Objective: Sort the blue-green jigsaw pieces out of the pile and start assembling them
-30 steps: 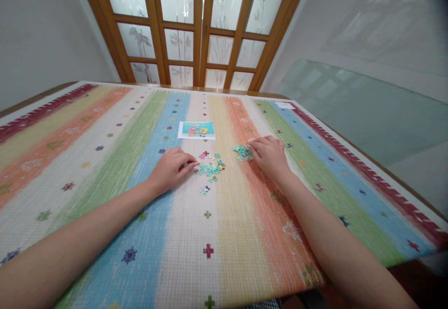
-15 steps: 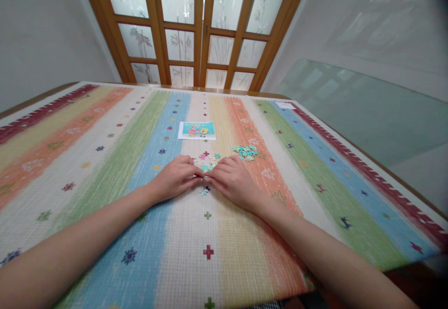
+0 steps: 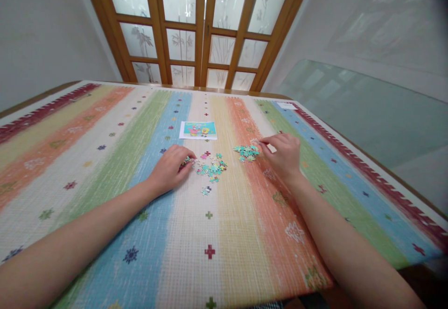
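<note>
My left hand (image 3: 173, 166) rests on the tablecloth with curled fingers. A few small jigsaw pieces (image 3: 187, 161) show between its index finger and thumb. To its right lies a loose pile of turquoise, yellow and pink jigsaw pieces (image 3: 212, 169), with a couple of pieces (image 3: 206, 191) apart in front. My right hand (image 3: 284, 154) is over the orange stripe, thumb and index fingertip pinched together. What they hold, if anything, is too small to make out. Just left of those fingertips sits a second heap of mostly turquoise jigsaw pieces (image 3: 246, 152).
A picture card (image 3: 198, 130) with cartoon figures on turquoise lies beyond the pieces. The striped tablecloth (image 3: 189, 253) covers the table. A white paper (image 3: 286, 106) is near the far right edge. Wood-framed glass doors (image 3: 202, 33) stand behind the table.
My hands were together over the near pile and have parted. The right hand has moved right, beside the turquoise heap. The left hand has shifted slightly left and away, uncovering the pile.
</note>
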Demonstrator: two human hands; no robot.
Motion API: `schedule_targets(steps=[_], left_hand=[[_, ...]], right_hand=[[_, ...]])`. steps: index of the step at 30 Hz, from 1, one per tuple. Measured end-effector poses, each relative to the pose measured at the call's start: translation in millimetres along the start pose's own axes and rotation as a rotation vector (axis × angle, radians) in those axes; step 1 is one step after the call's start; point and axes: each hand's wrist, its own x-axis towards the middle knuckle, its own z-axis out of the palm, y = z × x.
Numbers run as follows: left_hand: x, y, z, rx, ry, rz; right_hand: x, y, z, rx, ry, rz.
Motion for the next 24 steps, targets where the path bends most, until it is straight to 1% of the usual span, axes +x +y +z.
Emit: schedule_targets(steps=[1, 3, 5, 7, 8, 11, 13, 16, 20, 22, 24], left_hand=[[0.2, -1.2, 0.7, 0.011, 0.004, -0.007], [0.2, -2.4, 1.6, 0.023, -0.002, -0.012], [0.0, -2.4, 1.8, 0.026, -0.011, -0.009], [0.0, -2.0, 1.7, 0.026, -0.009, -0.006], [0.1, -1.8, 1.6, 0.026, -0.005, -0.007], [0.9, -1.8, 1.6, 0.027, 0.003, -0.021], [1.5, -2.2, 2.0, 0.031, -0.004, -0.037], [1.6, -3.5, 3.1, 0.049, -0.022, -0.056], [0.6, -5.9, 6.2, 0.087, -0.068, -0.058], [-0.1, -6.8, 7.7, 0.094, -0.084, -0.054], [-0.6, -7.3, 8.8, 0.098, -0.089, -0.054]], right_hand=[[-0.7, 10.6, 2.9, -0.039, -0.012, 0.018], [-2.8, 23.2, 7.5, -0.095, -0.101, 0.012], [-4.6, 25.5, 9.2, -0.138, -0.210, -0.032], [-4.8, 20.2, 7.5, -0.176, -0.263, -0.061], [-4.4, 15.7, 5.6, -0.190, -0.255, -0.057], [-2.1, -2.8, -1.6, -0.174, -0.175, -0.038], [-1.7, -18.4, -5.2, -0.100, -0.152, -0.082], [-4.2, -44.7, -5.8, 0.024, -0.164, -0.193], [-11.7, -75.1, 1.0, 0.129, -0.217, -0.318], [-15.3, -83.8, 6.0, 0.155, -0.241, -0.325], [-18.1, -87.7, 11.1, 0.159, -0.243, -0.286]])
